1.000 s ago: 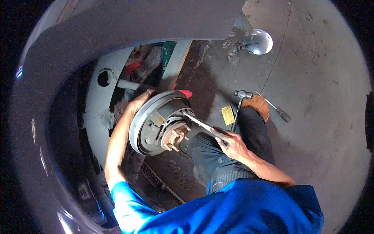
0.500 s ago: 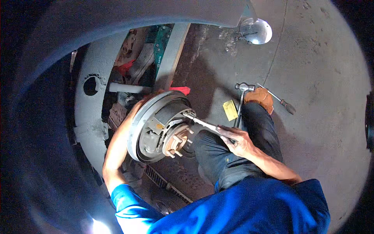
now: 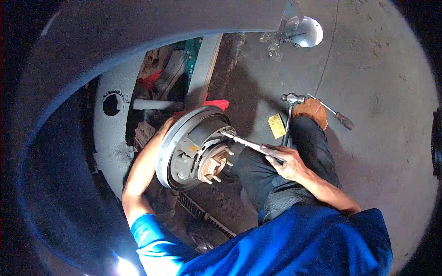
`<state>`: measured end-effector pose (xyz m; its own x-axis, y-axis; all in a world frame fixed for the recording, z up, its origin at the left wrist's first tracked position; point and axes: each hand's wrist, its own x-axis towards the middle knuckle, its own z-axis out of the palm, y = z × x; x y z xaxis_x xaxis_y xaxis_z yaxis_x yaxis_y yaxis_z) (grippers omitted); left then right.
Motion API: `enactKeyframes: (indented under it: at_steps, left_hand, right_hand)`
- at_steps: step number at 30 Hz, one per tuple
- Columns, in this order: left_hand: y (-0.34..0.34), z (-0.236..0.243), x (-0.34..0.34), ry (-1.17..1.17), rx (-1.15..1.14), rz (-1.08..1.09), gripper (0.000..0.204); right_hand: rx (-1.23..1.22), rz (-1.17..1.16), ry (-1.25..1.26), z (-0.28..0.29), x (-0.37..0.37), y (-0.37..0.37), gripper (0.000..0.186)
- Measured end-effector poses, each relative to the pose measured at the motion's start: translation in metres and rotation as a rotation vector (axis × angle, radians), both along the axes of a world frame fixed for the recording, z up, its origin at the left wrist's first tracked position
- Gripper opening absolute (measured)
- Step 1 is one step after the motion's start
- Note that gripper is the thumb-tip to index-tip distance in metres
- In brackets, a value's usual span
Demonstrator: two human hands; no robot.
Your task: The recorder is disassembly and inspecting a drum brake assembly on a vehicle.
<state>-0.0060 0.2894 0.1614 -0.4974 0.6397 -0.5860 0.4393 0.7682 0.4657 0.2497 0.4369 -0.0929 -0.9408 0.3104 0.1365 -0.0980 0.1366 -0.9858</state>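
Right grip [image 3: 290, 163] holds one tool [image 3: 249, 143]; one hammer [image 3: 291, 108], one screwdriver [image 3: 340, 117].

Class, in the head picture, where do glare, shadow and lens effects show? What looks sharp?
Head view: glare whitens the round shiny disc and left sleeve; head view: the wheel arch sinks into grainy shadow; head view: black corners frame the fisheye circle; head view: the brake assembly and right hand are fairly sharp.

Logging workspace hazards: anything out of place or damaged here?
The ball-peen hammer and screwdriver lie loose on the floor, right by the brown shoe, perhaps a trip risk. The wheel hub looks rusty; no clear damage.
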Motion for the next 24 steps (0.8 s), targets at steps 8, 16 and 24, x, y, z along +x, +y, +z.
enactKeyframes:
  at_steps: [8,16,24]
  left_hand:
    - [-0.006,0.0,-0.002,-0.001,0.032,-0.007,0.042]
    - [-0.011,0.001,0.004,-0.012,0.02,0.013,0.043]
    - [-0.009,0.001,0.001,-0.04,0.003,0.042,0.043]
  right_hand:
    - [0.194,-0.045,0.102,-0.006,-0.001,-0.001,0.035]
    - [0.439,-0.05,0.244,-0.011,-0.002,0.01,0.039]
    - [0.38,-0.085,0.237,-0.012,0.0,0.005,0.037]
